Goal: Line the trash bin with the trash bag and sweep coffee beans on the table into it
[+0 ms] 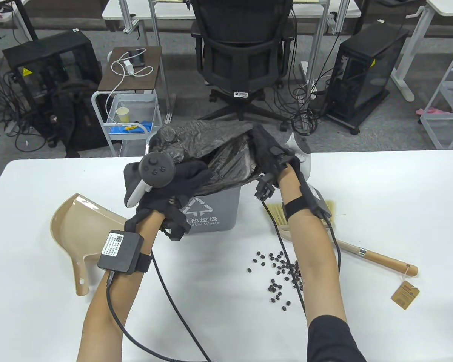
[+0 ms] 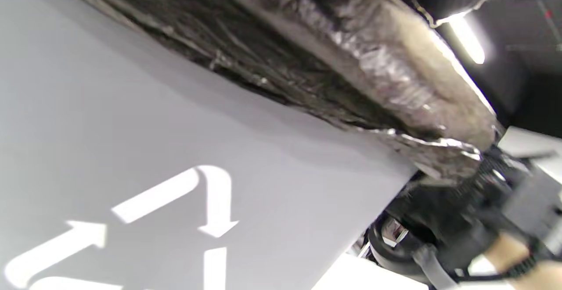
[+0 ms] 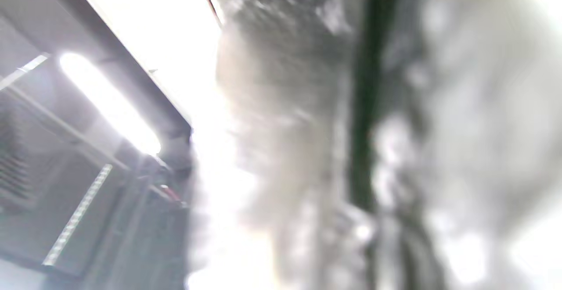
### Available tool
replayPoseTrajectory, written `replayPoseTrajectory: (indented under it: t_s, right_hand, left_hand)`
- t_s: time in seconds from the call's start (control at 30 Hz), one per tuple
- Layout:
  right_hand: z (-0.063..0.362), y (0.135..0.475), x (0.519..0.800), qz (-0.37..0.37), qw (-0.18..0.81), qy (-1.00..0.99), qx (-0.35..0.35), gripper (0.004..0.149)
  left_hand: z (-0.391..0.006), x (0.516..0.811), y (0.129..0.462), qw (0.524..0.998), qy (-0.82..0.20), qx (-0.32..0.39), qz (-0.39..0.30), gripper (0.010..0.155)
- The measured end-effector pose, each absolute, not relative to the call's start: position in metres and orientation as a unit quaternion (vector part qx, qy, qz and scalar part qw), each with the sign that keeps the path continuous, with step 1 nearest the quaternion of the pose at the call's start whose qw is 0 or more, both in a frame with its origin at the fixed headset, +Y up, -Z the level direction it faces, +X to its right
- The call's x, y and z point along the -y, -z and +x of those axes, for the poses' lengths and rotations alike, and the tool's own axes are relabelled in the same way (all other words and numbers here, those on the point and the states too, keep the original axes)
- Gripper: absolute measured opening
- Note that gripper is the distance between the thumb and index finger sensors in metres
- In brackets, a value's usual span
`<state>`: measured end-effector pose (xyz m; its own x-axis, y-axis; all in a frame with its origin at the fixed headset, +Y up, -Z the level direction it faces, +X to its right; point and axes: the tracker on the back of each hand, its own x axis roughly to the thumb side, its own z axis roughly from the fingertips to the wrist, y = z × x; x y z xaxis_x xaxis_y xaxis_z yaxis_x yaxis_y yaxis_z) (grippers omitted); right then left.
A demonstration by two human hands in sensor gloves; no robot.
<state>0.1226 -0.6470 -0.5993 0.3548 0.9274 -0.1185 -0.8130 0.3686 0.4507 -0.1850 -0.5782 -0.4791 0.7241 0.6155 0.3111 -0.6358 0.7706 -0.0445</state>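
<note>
A grey trash bin [image 1: 215, 211] with a white recycling mark stands on the white table [image 1: 381, 188]. A dark translucent trash bag [image 1: 207, 143] sits in and over its mouth. My left hand [image 1: 190, 174] grips the bag at the bin's near left rim. My right hand [image 1: 266, 145] holds the bag's edge at the right rim. The left wrist view shows the bin wall [image 2: 153, 149] with the bag [image 2: 351, 62] folded over its rim. In the right wrist view only blurred bag film [image 3: 307, 127] shows. Several coffee beans [image 1: 279, 275] lie scattered near the bin's front right.
A beige dustpan [image 1: 81, 230] lies on the table's left. A wooden-handled brush [image 1: 366, 254] with a paper tag lies right of the bin, partly under my right forearm. Behind the table are an office chair [image 1: 241, 49], a small cart [image 1: 130, 109] and computer cases.
</note>
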Motion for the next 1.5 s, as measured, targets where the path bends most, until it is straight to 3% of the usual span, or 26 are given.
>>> replayPoseTrajectory:
  t_s: [0.13,0.27,0.53,0.67,0.8,0.9,1.0,1.1,1.17,1.37,1.43,1.5]
  right_hand:
    - [0.155,0.581,0.642,0.117,0.852,-0.489,-0.145,0.07]
    - [0.169,0.568,0.645,0.097,0.835,-0.523,-0.142,0.069]
    - [0.149,0.537,0.624,0.221,0.766,-0.579,-0.169,0.068]
    - [0.132,0.519,0.601,0.315,0.718,-0.601,-0.154,0.067]
    - [0.119,0.501,0.582,0.356,0.763,-0.518,-0.149,0.067]
    - [0.121,0.495,0.577,0.319,0.734,-0.59,-0.108,0.067]
    - [0.127,0.493,0.578,0.259,0.611,-0.747,-0.034,0.065]
    - [0.131,0.491,0.587,0.232,0.526,-0.818,-0.018,0.065]
    - [0.131,0.489,0.597,0.193,0.51,-0.838,-0.01,0.074]
    - [0.117,0.494,0.635,0.161,0.496,-0.847,-0.104,0.085]
    - [0.114,0.497,0.648,0.143,0.511,-0.842,-0.096,0.082]
    - [0.113,0.499,0.661,0.122,0.55,-0.823,-0.074,0.078]
  left_hand:
    - [-0.192,0.577,0.484,0.913,-0.381,0.143,0.015,0.059]
    - [-0.196,0.577,0.486,0.902,-0.409,0.135,0.001,0.061]
    - [-0.208,0.58,0.489,0.853,-0.507,0.125,0.007,0.076]
    - [-0.221,0.581,0.49,0.783,-0.605,0.144,0.012,0.077]
    - [-0.239,0.576,0.48,0.703,-0.69,0.169,0.036,0.075]
    - [-0.253,0.573,0.472,0.716,-0.675,0.168,0.063,0.072]
    - [-0.265,0.575,0.461,0.749,-0.639,0.154,0.08,0.07]
    - [-0.272,0.582,0.451,0.822,-0.548,0.121,0.094,0.069]
    - [-0.275,0.591,0.446,0.844,-0.516,0.106,0.106,0.07]
    - [-0.277,0.615,0.448,0.805,-0.58,0.089,0.087,0.074]
    - [-0.281,0.625,0.452,0.77,-0.629,0.077,0.077,0.074]
    - [-0.288,0.639,0.456,0.7,-0.708,0.069,0.062,0.073]
